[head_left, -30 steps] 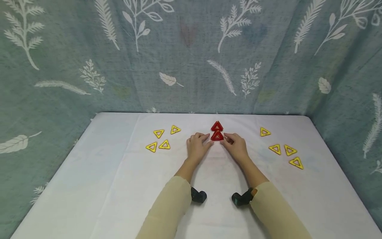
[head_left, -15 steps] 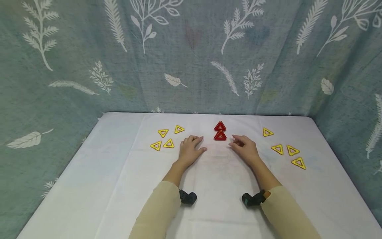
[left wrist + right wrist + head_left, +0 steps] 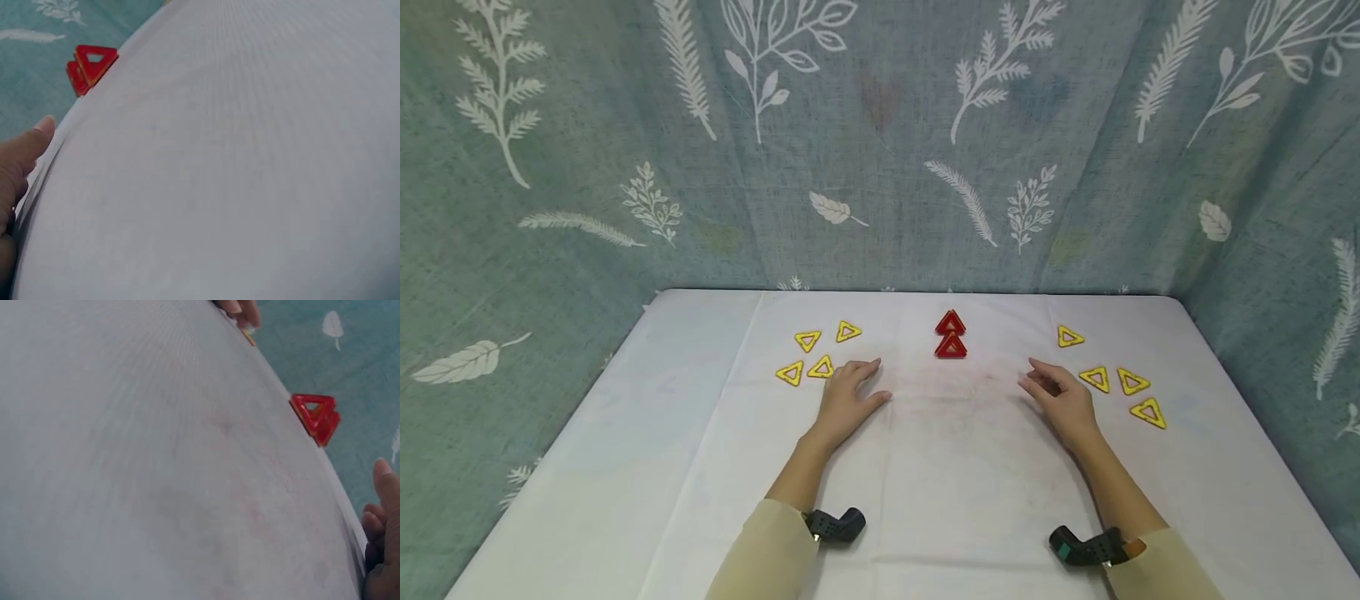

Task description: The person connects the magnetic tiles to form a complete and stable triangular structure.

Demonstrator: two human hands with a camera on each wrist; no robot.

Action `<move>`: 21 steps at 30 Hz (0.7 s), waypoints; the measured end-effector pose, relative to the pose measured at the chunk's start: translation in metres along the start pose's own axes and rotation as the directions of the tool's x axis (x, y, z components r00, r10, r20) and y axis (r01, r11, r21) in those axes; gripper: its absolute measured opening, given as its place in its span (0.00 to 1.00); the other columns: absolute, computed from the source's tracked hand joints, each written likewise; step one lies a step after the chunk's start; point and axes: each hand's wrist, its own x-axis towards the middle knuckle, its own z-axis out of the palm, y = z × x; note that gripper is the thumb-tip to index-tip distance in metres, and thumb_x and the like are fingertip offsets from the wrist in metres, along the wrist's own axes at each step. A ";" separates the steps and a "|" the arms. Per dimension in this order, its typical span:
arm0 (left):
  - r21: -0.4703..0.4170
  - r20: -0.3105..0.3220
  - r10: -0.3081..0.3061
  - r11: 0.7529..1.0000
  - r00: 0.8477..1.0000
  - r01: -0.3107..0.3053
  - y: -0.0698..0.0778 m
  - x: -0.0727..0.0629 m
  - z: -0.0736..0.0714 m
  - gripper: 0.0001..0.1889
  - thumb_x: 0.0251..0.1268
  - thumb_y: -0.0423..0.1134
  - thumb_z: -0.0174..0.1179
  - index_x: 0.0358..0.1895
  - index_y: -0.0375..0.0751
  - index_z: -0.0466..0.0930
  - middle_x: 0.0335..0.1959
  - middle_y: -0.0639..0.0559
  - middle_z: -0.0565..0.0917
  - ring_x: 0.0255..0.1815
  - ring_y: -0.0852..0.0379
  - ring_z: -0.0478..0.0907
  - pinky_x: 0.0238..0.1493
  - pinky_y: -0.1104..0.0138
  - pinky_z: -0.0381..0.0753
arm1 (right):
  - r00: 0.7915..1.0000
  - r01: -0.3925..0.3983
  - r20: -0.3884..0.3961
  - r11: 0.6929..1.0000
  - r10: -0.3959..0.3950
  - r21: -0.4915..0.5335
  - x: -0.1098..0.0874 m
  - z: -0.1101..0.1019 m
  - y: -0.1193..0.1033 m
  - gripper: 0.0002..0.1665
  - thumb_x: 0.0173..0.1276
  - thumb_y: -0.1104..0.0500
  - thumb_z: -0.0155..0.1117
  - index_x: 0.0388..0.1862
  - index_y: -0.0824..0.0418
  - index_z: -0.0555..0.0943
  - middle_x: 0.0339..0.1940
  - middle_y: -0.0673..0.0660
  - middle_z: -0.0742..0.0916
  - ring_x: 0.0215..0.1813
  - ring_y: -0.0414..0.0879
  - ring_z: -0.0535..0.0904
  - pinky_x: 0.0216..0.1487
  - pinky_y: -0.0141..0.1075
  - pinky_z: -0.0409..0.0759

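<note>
Two red triangular frame pieces stand upright at the far middle of the table in the head view, the front one (image 3: 951, 353) overlapping the rear one (image 3: 951, 316). The wrist views show them tilted against further red panels, like small pyramids. My left hand (image 3: 844, 403) is to their left and nearer me, fingers and thumb spread, holding nothing. Its fingers come close to a yellow triangle frame (image 3: 821, 374). To the right, my right hand (image 3: 1066, 407) has loosely bent fingers with nothing between them, beside another yellow triangle frame (image 3: 1105, 381).
Several yellow triangle frames lie flat at the left, such as one farther back (image 3: 808, 335), and several more at the right, including the nearest one (image 3: 1150, 423). A white cloth covers the table (image 3: 940, 492). A leaf-patterned curtain (image 3: 880, 200) hangs behind it.
Both hands have left the front red piece and drawn apart, left hand to the left, right hand to the right, both nearer me. The red pieces stay standing; the head view has shifted slightly.
</note>
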 end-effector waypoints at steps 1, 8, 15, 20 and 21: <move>-0.009 -0.006 -0.003 1.000 1.000 0.003 -0.001 -0.002 -0.002 0.32 0.55 0.51 0.66 0.64 0.47 0.72 0.54 0.50 0.75 0.58 0.50 0.68 0.61 0.54 0.62 | 1.000 -0.004 -0.009 1.000 0.004 -0.003 -0.002 -0.003 0.001 0.27 0.62 0.52 0.68 0.59 0.60 0.78 0.44 0.58 0.84 0.40 0.30 0.73 0.41 0.16 0.69; -0.073 -0.128 -0.051 0.996 0.990 0.042 -0.008 -0.014 -0.012 0.30 0.54 0.45 0.69 0.61 0.41 0.74 0.49 0.46 0.73 0.52 0.47 0.67 0.58 0.51 0.60 | 0.996 -0.024 -0.091 0.999 0.020 -0.045 -0.011 -0.019 0.008 0.26 0.61 0.55 0.69 0.58 0.61 0.78 0.43 0.57 0.84 0.38 0.29 0.71 0.40 0.16 0.67; -0.069 -0.389 -0.220 0.975 0.895 0.210 -0.015 -0.020 -0.019 0.29 0.54 0.43 0.68 0.60 0.38 0.74 0.52 0.39 0.67 0.55 0.41 0.60 0.56 0.48 0.52 | 0.987 -0.036 -0.161 0.973 -0.002 -0.228 -0.022 -0.030 0.010 0.30 0.56 0.62 0.72 0.58 0.64 0.77 0.43 0.60 0.79 0.37 0.41 0.69 0.37 0.21 0.64; -0.025 -0.441 -0.252 0.963 0.861 0.268 -0.023 -0.017 -0.024 0.30 0.55 0.46 0.67 0.61 0.40 0.73 0.53 0.40 0.64 0.53 0.41 0.57 0.51 0.47 0.50 | 0.972 -0.135 -0.222 0.960 0.080 -0.247 -0.025 -0.036 0.011 0.31 0.59 0.58 0.70 0.61 0.65 0.75 0.50 0.63 0.74 0.46 0.51 0.70 0.42 0.35 0.66; -0.015 -0.441 -0.250 0.962 0.862 0.272 -0.024 -0.016 -0.025 0.30 0.55 0.46 0.67 0.61 0.40 0.74 0.53 0.40 0.65 0.53 0.40 0.57 0.51 0.47 0.50 | 0.969 -0.149 -0.232 0.956 0.090 -0.252 -0.025 -0.037 0.011 0.31 0.59 0.58 0.70 0.61 0.65 0.74 0.50 0.63 0.73 0.46 0.52 0.70 0.42 0.37 0.66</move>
